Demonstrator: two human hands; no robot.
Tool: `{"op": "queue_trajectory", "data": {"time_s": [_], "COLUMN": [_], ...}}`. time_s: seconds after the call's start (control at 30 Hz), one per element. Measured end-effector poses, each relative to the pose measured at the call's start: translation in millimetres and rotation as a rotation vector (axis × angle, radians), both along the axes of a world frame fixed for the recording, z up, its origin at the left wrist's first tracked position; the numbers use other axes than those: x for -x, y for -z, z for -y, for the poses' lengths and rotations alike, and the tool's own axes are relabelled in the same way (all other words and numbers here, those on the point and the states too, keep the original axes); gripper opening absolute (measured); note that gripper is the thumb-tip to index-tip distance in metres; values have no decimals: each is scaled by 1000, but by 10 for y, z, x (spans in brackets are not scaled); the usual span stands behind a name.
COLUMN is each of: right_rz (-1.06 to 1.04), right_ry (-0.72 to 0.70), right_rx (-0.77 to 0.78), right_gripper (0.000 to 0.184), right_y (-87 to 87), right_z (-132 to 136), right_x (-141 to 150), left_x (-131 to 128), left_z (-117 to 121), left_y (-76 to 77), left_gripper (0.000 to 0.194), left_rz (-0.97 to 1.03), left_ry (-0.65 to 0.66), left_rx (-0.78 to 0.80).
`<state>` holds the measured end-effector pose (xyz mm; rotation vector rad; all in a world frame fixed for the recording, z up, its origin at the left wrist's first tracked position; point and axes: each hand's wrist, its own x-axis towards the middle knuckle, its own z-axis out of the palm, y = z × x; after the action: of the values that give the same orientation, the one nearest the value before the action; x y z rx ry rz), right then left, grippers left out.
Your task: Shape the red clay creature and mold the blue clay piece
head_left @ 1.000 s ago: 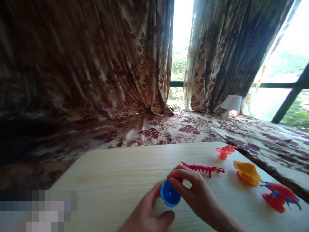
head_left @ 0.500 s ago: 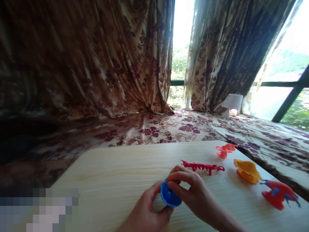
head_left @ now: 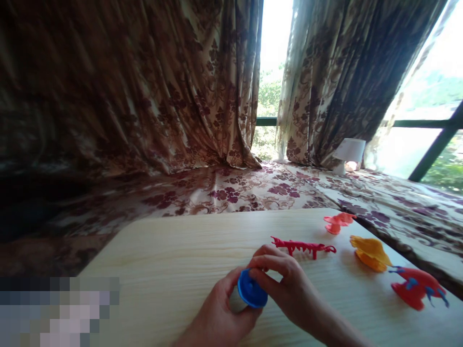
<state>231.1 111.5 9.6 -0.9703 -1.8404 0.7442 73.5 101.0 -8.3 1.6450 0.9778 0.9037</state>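
A small round dish of blue modelling clay (head_left: 252,290) is held above the near part of the table, its hollow side facing me. My left hand (head_left: 222,308) grips it from the left, fingers behind and thumb under its lower edge. My right hand (head_left: 285,282) pinches the upper right rim between thumb and fingers. Its fingertips behind the rim are partly hidden. Just beyond the right hand lies a long crimson clay figure (head_left: 304,247) with short legs and a curled end.
On the right side of the pale wooden table (head_left: 173,250) stand a coral clay figure (head_left: 338,222), a yellow one (head_left: 371,253) and a red one with blue bits (head_left: 417,287). Flowered cloth (head_left: 231,193) lies beyond, with a white lamp (head_left: 350,150) near the window.
The blue clay dish has turned slightly and shifted a little left in my hands. My left thumb has moved slightly right along its lower edge. The other clay figures remain in place.
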Motion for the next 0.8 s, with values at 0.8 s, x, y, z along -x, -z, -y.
{"op": "queue_trajectory", "data": {"time_s": [0.8], "right_rz": [22], "right_ry": [90], "right_rx": [19], "right_gripper": [11], "right_y": [-12], "right_z": [-44], "right_x": [-59], "left_x": [23], "left_z": [8], "left_y": [-32], "left_gripper": [51], "left_rz": [17], "left_ry": [-41], "left_rx": [65]}}
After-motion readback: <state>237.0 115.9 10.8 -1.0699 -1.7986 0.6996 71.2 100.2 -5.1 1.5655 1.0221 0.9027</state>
